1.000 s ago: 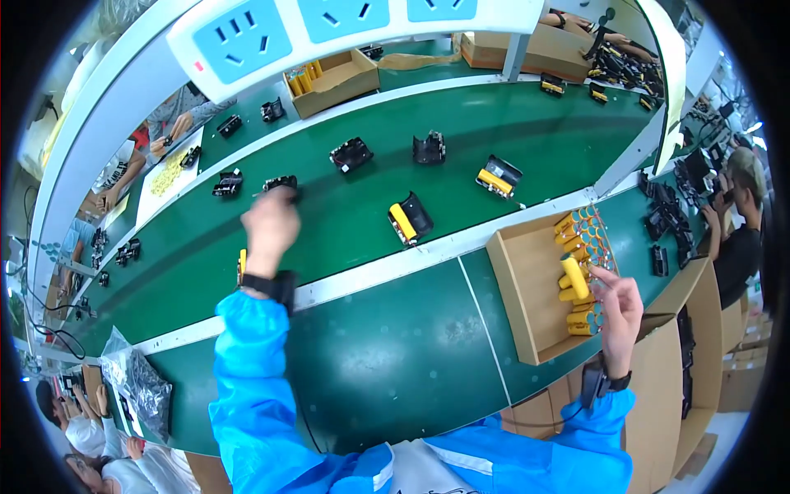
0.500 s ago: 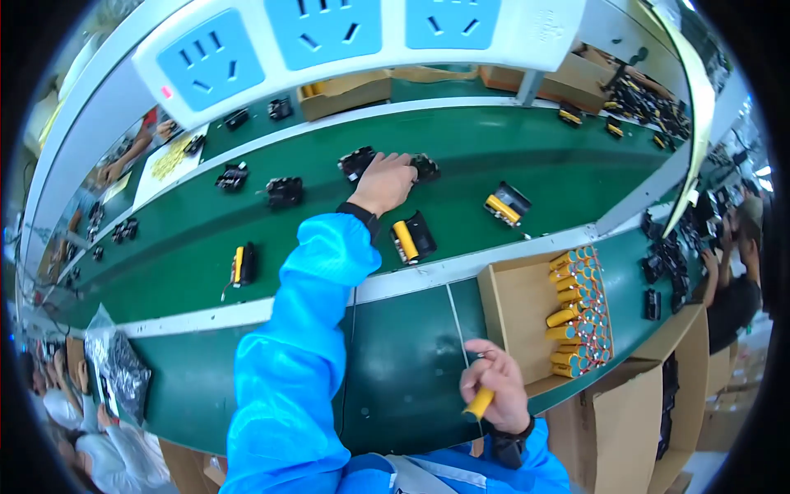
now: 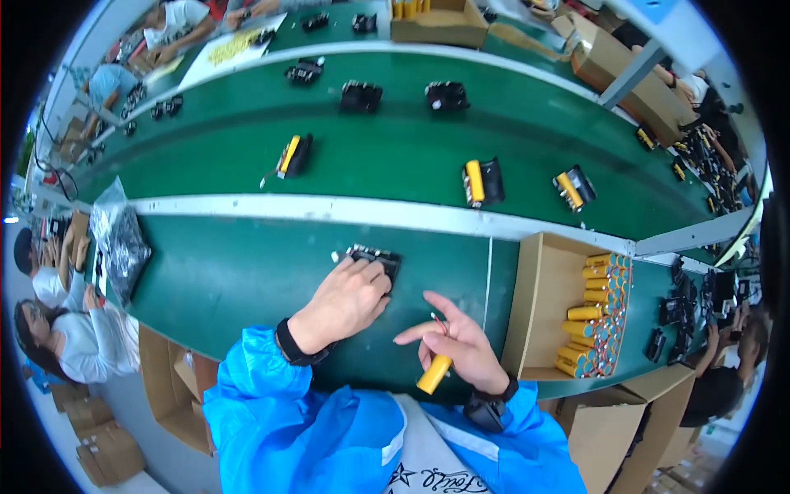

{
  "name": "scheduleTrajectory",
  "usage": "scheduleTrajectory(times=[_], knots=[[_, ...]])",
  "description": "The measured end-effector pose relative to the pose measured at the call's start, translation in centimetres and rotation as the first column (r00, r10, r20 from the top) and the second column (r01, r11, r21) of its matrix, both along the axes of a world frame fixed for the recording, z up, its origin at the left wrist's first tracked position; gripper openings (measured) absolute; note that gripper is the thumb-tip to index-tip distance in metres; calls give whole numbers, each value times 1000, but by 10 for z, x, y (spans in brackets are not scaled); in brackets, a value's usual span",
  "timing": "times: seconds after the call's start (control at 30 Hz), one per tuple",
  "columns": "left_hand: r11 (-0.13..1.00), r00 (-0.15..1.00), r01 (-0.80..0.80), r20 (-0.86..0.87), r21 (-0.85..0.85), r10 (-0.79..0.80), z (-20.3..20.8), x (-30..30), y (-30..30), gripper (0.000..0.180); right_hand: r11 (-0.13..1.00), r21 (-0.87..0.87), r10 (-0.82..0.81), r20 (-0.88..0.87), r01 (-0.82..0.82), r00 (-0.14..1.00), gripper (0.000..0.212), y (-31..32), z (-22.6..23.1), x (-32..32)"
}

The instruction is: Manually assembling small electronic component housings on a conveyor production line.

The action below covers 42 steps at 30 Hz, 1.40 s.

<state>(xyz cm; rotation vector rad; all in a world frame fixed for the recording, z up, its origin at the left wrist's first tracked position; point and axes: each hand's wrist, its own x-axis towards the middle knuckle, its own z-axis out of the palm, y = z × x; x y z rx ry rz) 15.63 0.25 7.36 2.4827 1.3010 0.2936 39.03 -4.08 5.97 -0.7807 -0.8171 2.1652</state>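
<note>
On the near green bench, my left hand [image 3: 350, 298] is closed over a black plastic housing [image 3: 388, 262] with small electronic parts along its far edge. The fingers hide much of that housing. To its right, my right hand [image 3: 467, 350] holds a yellow cylindrical battery [image 3: 434, 375] in its curled lower fingers, while thumb and index finger stretch toward the left. Thin red and white wires [image 3: 441, 323] rise from between these fingers.
A cardboard box [image 3: 531, 309] of yellow batteries [image 3: 586, 313] stands at right. Beyond a white rail [image 3: 329, 214], black housings [image 3: 362, 97] lie on the green belt, some with yellow batteries [image 3: 474, 183]. A silvery plastic bag [image 3: 122, 239] is at left. Other people sit at both sides.
My left hand has come back from the belt to the near bench with a black housing. My right hand has moved left with the battery, fingers spreading. The view has tilted down.
</note>
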Motion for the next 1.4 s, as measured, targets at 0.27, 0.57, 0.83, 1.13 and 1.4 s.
scheduleTrajectory(times=[0.27,0.57,0.83,1.13,1.4], knots=[[959,786,72,608,-273,114,-15,-20,-30,12,969,139,180,175,-206,968,68,-21,-24,-35],[880,779,349,621,-322,-82,-20,-56,-24,14,947,206,166,344,-247,924,73,-34,-16,-70],[844,749,418,653,-336,-111,-34,-96,9,15,972,174,71,412,-155,908,75,-18,-19,-116],[790,712,470,698,-393,-77,-53,-126,24,15,817,449,-95,723,-361,685,76,-7,-19,-152],[862,682,419,725,-285,-92,-49,-128,29,15,867,408,-25,608,-285,794,48,1,-28,-151]])
